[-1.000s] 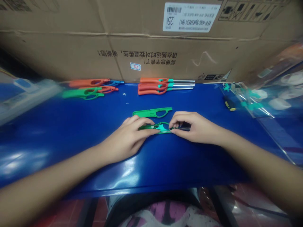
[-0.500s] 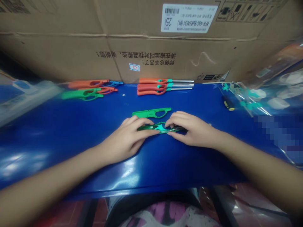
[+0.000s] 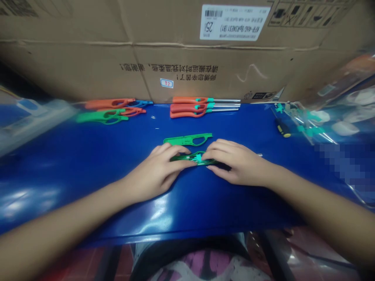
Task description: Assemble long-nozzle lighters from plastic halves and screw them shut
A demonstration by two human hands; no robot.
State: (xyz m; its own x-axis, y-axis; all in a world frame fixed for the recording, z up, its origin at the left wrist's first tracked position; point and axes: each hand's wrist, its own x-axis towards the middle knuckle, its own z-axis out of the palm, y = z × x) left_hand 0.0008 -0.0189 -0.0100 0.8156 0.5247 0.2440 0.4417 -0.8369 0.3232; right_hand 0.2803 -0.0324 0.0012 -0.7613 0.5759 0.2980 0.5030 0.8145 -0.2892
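Observation:
An open green lighter half-shell (image 3: 175, 158) lies on the blue table, with a teal trigger (image 3: 198, 158) and small inner parts in it. My left hand (image 3: 159, 168) grips the shell's left end between thumb and fingers. Curled over the right part, my right hand (image 3: 231, 162) has its fingertips at the teal trigger; its thumb is near the shell's lower edge. The right end of the shell is hidden under that hand. Just behind, the matching green half-shell (image 3: 178, 141) lies apart from both hands.
Red-orange lighters with metal tubes (image 3: 187, 114) lie by the cardboard box (image 3: 96, 70). Coloured shells (image 3: 101, 116) are at the left, near a clear plastic bag (image 3: 38, 119). At the right are a screwdriver (image 3: 283, 129) and teal parts (image 3: 315, 129) in clear plastic.
My right fingers have shifted slightly left onto the teal trigger, covering more of it. The metal piece beneath the right hand is now mostly hidden. My left hand has stayed put.

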